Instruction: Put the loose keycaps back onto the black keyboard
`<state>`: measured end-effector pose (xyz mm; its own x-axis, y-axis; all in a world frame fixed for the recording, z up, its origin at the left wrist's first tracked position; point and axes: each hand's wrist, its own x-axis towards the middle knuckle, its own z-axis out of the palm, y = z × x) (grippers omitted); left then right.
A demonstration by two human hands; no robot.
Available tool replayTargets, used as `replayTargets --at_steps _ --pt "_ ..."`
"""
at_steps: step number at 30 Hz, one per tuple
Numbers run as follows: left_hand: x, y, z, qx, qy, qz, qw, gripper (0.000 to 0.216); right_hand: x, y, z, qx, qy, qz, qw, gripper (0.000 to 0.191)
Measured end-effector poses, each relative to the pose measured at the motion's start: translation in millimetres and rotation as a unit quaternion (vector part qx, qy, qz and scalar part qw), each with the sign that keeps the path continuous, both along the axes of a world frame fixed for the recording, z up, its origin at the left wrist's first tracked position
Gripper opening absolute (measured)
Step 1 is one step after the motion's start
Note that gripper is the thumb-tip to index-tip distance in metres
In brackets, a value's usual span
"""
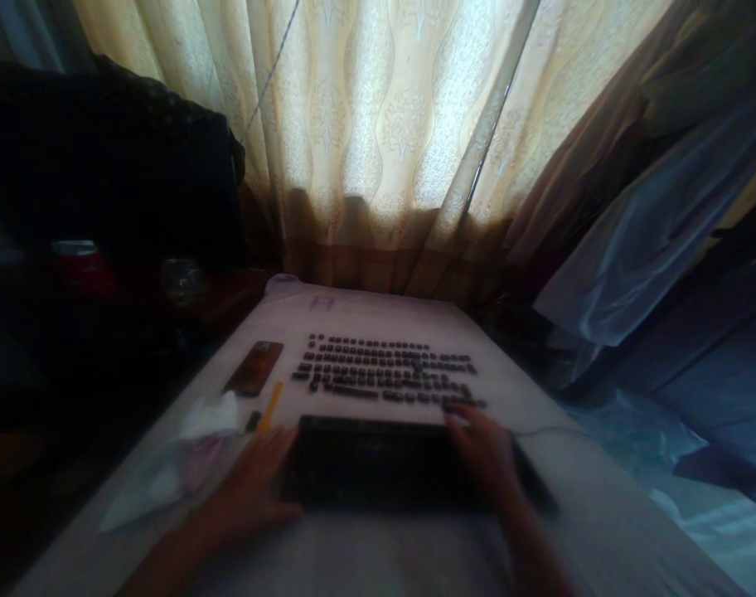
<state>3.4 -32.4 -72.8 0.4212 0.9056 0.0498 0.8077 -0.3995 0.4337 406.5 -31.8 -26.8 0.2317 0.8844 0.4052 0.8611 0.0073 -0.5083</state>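
Observation:
A black keyboard base [378, 464] lies on the pale table [365, 315] close to me. Beyond it, loose black keycaps [384, 377] are laid out in rows on the table. My left hand [254, 485] rests at the base's left end, fingers curled against its edge. My right hand [483, 452] is at the base's right end, its fingertips touching the nearest row of keycaps. The picture is dim and blurred, so finger detail is poor.
A phone [254, 367] lies left of the keycaps, with a yellow tool [269, 406] and a crumpled white cloth [207, 419] beside it. A thin cable [545, 431] trails right. Patterned curtains [378, 124] hang behind; dark clutter stands at the left.

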Motion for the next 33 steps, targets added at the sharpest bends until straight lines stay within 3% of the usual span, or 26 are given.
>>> replayTargets --at_steps 4,8,13,23,29,33 --pt "6.4 -3.8 2.6 0.027 0.009 0.004 1.000 0.099 72.4 -18.2 -7.4 0.004 0.073 -0.110 0.991 0.030" --pt "7.1 -2.7 -6.2 0.067 0.017 0.008 0.998 0.097 99.2 -26.4 -15.1 0.005 0.139 -0.141 0.980 0.033" --pt "3.6 2.0 -20.8 0.115 0.014 0.007 0.993 0.092 94.8 -24.2 -24.3 0.008 0.193 -0.116 0.974 0.035" --pt "13.0 18.3 -26.2 0.159 -0.007 0.021 0.987 0.086 89.3 4.7 -26.3 0.011 0.220 -0.083 0.972 0.038" --pt "24.4 13.4 -9.2 0.110 0.006 0.050 0.993 0.087 90.0 11.5 -30.5 -0.012 0.196 -0.085 0.977 0.031" --pt "28.0 7.4 5.9 0.039 0.012 0.023 0.999 0.087 81.7 6.1 -25.8 -0.016 0.159 -0.094 0.983 0.026"
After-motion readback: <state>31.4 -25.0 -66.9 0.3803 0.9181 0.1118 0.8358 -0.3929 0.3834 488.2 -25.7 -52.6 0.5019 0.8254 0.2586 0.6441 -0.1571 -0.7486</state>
